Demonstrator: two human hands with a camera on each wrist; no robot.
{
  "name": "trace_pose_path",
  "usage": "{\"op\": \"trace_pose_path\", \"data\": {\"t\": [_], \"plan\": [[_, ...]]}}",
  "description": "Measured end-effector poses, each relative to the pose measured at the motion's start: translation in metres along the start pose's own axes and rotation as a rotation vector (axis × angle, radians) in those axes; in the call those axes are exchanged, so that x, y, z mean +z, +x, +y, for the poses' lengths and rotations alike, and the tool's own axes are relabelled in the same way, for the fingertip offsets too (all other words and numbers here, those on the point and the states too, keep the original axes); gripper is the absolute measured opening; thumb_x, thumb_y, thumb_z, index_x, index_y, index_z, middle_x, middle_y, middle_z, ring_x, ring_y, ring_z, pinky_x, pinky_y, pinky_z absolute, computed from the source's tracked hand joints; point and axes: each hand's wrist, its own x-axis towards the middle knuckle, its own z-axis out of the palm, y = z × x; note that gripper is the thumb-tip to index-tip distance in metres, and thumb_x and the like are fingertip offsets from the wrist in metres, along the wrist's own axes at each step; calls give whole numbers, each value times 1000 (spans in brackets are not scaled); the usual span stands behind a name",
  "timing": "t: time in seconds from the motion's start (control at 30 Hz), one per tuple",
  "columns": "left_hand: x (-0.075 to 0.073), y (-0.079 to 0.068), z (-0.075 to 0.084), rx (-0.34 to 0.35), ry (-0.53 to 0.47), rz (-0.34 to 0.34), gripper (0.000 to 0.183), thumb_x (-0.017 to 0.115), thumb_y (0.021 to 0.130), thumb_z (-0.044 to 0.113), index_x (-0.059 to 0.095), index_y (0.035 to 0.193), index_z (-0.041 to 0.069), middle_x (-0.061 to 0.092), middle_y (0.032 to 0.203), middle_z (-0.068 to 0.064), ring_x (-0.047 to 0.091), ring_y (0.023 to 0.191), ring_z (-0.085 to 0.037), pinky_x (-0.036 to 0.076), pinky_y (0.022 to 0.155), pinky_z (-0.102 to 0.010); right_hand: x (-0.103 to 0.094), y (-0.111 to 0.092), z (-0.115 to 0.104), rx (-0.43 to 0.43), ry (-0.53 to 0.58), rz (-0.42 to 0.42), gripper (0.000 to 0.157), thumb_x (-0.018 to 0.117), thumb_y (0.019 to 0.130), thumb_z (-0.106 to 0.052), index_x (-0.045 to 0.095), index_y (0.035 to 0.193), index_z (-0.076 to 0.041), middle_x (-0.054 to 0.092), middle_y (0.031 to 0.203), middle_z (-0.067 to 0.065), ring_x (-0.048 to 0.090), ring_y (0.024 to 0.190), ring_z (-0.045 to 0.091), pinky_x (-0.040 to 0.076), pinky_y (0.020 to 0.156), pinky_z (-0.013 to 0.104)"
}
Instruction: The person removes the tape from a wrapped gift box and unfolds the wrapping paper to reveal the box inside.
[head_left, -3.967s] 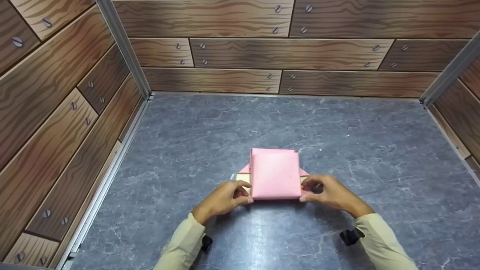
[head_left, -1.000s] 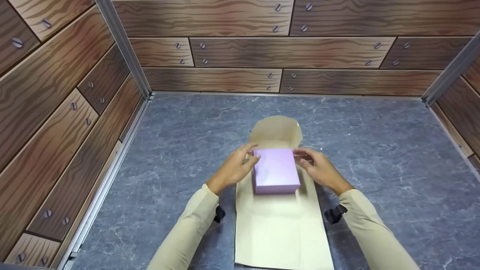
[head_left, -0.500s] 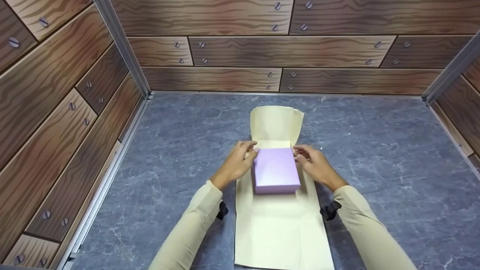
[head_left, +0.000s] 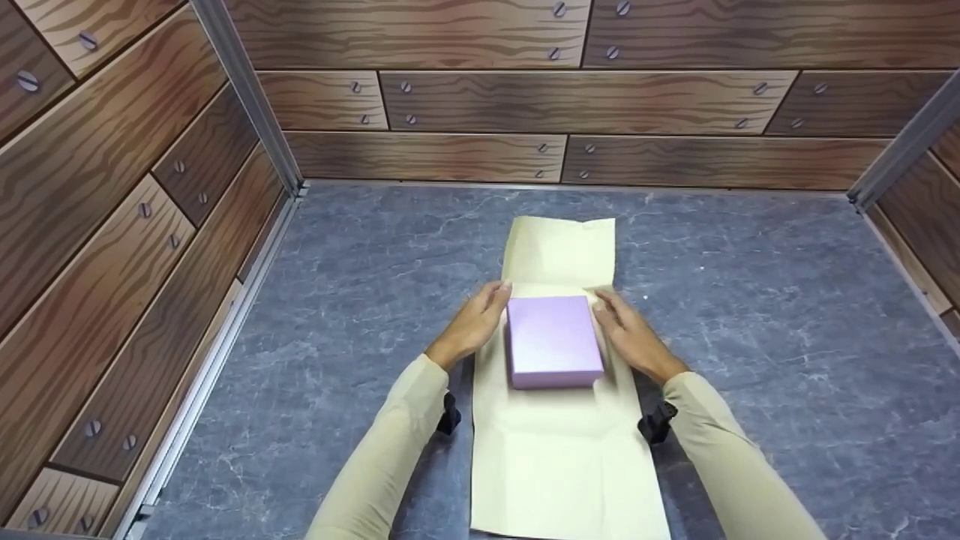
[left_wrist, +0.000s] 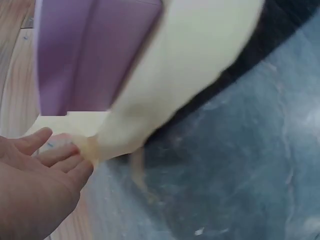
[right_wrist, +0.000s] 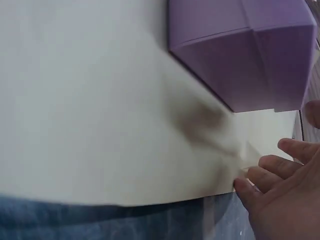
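Note:
A lilac box (head_left: 555,334) lies flat on a long sheet of cream wrapping paper (head_left: 559,472) with fold creases. Beside the box's far left corner is my left hand (head_left: 472,324); in the left wrist view its fingertips (left_wrist: 80,167) touch the paper's edge, fingers nearly straight. My right hand (head_left: 634,336) lies along the opposite side, thumb close to the box. The right wrist view shows that hand's fingers (right_wrist: 272,167) extended at the paper's edge, apart from the box. The paper's far end (head_left: 561,251) stretches beyond the box, bent at a crease.
The sheet lies on a grey marbled tabletop (head_left: 360,300). Wood-patterned panels (head_left: 480,101) close off the back and both sides, with metal corner posts (head_left: 244,94) between them. Black wrist cameras (head_left: 658,422) sit below the sleeves.
Four seconds ago a pink folded packet lay between my hands; now the paper is spread, cream side up, baring the lilac box. Lately the far end has dropped back and my fingers have straightened.

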Motion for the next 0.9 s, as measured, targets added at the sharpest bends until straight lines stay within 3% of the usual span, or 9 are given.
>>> {"op": "trace_pose_path", "data": {"t": [0.17,0.3,0.37,0.47,0.6,0.77,0.9], "plan": [[4,-1,-7,22,38,113,66,28,109,51,40,153,4,37,158,-20,30,148,-35,23,122,-48,2,-5,1,73,15,-53,65,31,110,-46,32,156,0,36,157,26,28,147,43,17,122,55],[8,-17,-6,93,71,193,61,34,109,47,41,153,5,31,161,-21,27,150,-37,21,122,-51,1,-9,0,74,26,-69,69,31,108,-51,32,156,-1,39,156,25,28,147,41,18,122,54],[12,-28,-4,102,63,170,63,38,108,47,38,155,5,34,160,-20,33,147,-36,26,121,-51,0,-12,-1,73,13,-76,71,33,108,-52,31,157,0,38,156,25,30,147,42,18,122,54],[18,-41,-1,91,42,83,69,46,105,49,30,159,8,37,159,-16,41,143,-33,31,118,-47,-1,-15,-2,71,6,-92,73,38,107,-51,28,157,1,37,157,25,31,146,41,19,122,53],[26,-47,1,117,3,-7,73,52,105,40,21,161,6,29,163,-13,39,144,-30,31,119,-39,0,-17,-2,39,26,-103,71,44,107,-46,28,157,2,37,157,26,31,147,40,19,122,52],[31,-46,-4,144,-1,-33,74,53,105,27,11,161,1,23,165,-14,33,147,-27,26,121,-36,3,-18,-1,-1,24,-95,67,48,107,-42,33,156,2,40,155,24,33,146,39,21,122,52],[31,-43,-6,124,27,-35,74,49,106,34,12,161,-1,22,165,-14,26,150,-25,20,123,-37,2,-20,0,25,13,-95,68,44,107,-45,33,156,1,39,156,25,32,146,41,20,122,53]]}}
